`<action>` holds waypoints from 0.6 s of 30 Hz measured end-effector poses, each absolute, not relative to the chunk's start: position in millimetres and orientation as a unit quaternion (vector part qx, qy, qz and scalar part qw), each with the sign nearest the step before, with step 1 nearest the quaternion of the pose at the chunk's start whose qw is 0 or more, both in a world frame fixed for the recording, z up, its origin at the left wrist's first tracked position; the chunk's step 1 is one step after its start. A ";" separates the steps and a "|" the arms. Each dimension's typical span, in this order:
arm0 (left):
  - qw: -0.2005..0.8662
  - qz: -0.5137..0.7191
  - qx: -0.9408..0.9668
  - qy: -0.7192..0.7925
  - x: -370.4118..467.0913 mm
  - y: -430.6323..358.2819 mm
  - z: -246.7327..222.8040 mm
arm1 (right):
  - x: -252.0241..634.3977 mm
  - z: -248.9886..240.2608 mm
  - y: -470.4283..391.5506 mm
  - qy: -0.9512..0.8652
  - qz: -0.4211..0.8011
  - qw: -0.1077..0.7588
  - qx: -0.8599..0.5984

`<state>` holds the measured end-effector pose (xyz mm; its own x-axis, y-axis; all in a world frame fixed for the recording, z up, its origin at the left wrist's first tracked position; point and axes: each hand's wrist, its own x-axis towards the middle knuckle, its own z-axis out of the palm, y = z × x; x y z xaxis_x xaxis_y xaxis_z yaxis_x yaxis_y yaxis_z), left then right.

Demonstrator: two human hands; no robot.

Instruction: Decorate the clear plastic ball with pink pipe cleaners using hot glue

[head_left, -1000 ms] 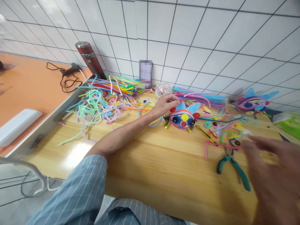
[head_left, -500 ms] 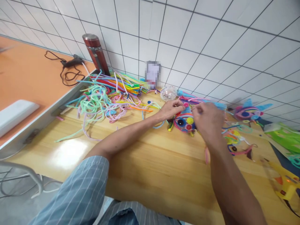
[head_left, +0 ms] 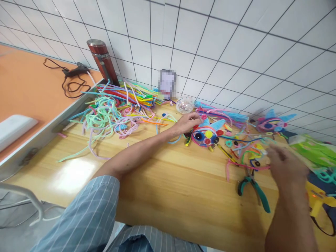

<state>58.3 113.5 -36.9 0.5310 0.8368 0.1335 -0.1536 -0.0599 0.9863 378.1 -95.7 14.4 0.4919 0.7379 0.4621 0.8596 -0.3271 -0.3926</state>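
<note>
A pipe-cleaner face [head_left: 204, 135] with blue ears, a yellow nose and dark round eyes lies on the wooden table. My left hand [head_left: 187, 123] is closed at its upper left, fingers pinched by a pink round piece [head_left: 203, 117] near the blue ear; the exact grip is too small to tell. Over the right side of the table, my right hand [head_left: 286, 162] is blurred by motion, above the small loose parts. Teal-handled pliers [head_left: 253, 187] lie open to its left. A yellow glue gun [head_left: 316, 199] is at the far right, partly behind my right forearm.
Colourful pipe cleaners [head_left: 105, 113] are heaped at the left, beside a red thermos [head_left: 103, 63]. A phone [head_left: 167, 84] leans on the tiled wall near a clear ball [head_left: 185, 104]. A second face [head_left: 271, 125] and a green packet [head_left: 312, 148] are at the right.
My right hand has moved away from the face to the right, uncovering its right ear and the pliers. My left hand stays by the face. The view has shifted slightly.
</note>
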 end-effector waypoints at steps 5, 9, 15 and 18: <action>0.632 0.389 0.625 0.241 52.7 109.9 -35.1 | 284.2 -51.1 -80.5 -0.556 0.079 0.361 -0.745; 0.627 0.385 0.630 0.248 43.3 107.4 -29.3 | 254.2 -70.5 -51.7 -0.569 0.153 0.395 -0.705; 0.609 0.331 0.666 0.276 16.8 97.7 -37.1 | 252.6 -73.5 -41.3 -0.575 0.154 0.399 -0.698; 0.579 0.324 0.693 0.283 13.7 86.1 -50.8 | 252.3 -74.5 -40.9 -0.582 0.142 0.403 -0.692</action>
<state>13.7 86.1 -50.8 0.6290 0.7678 0.1217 0.0168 -0.1700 0.9853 252.3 -40.9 -74.5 0.2830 0.9194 0.2731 0.6906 0.0023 -0.7233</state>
